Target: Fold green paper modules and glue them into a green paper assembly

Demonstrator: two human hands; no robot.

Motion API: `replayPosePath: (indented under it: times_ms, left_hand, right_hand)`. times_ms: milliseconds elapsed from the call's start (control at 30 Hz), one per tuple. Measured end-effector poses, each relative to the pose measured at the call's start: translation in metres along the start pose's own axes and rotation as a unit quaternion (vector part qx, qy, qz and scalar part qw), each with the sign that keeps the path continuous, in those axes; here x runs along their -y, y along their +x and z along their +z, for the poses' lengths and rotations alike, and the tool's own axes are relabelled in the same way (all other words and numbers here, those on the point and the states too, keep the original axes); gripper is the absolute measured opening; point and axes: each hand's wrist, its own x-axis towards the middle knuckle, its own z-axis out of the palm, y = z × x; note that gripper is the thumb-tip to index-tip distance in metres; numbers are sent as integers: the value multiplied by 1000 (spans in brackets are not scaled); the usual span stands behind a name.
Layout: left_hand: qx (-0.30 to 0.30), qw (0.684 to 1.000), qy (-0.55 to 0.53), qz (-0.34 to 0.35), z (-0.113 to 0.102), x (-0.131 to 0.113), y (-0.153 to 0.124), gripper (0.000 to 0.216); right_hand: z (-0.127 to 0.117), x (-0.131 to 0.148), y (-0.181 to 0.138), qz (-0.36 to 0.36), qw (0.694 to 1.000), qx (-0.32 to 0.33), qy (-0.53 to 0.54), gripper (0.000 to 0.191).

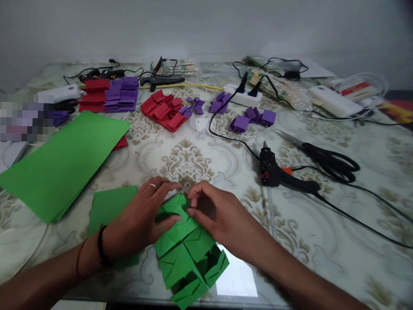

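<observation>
- Paper (186, 253), green and folded, lies pinned flat: left hand (139, 218) presses it open-palmed, gripping nothing.
- Right hand (224, 219) pinches the top fold, apparently to crease it.
- Glue gun (280, 173) parked within reach.

The left hand (139, 218) wears a ring (152, 186) and a black wristband (101, 247).

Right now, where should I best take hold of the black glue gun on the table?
Probably the handle of the black plastic glue gun, from your right: it lies flat, its nozzle points away and the handle sticks out rightward.
</observation>
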Motion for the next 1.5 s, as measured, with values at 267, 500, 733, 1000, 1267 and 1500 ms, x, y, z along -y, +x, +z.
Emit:
replayPosePath:
  times_ms: [267, 500, 733, 1000, 1267, 1500]
  left_hand:
    - [16, 999, 41, -5, -9, -8, -4, 56]
    - [43, 994, -52, -85, -15, -12, -2, 51]
    - [34, 964, -220, -145, -19, -11, 4, 52]
    - [138, 856, -437, -240, -23, -17, 6, 68]
    - [106, 858, -426, -267, -27, -15, 9, 59]
    - [219, 829, -415, -306, -27, -11, 9, 33]
  right_hand:
    - [0, -3, -1, -16, 994, -28, 103, 13]
    - [-2, -3, 0, -23, 991, -40, 128, 10]
    - [-2, -2, -2, -30, 990, -41, 134, 10]
    - [-5, 3, -6, -58, 989, -43, 128, 17]
    - [-13, 8, -4, 18, 996, 60, 62, 11]
    - [-6, 7, -5, 59, 988, 92, 112, 20]
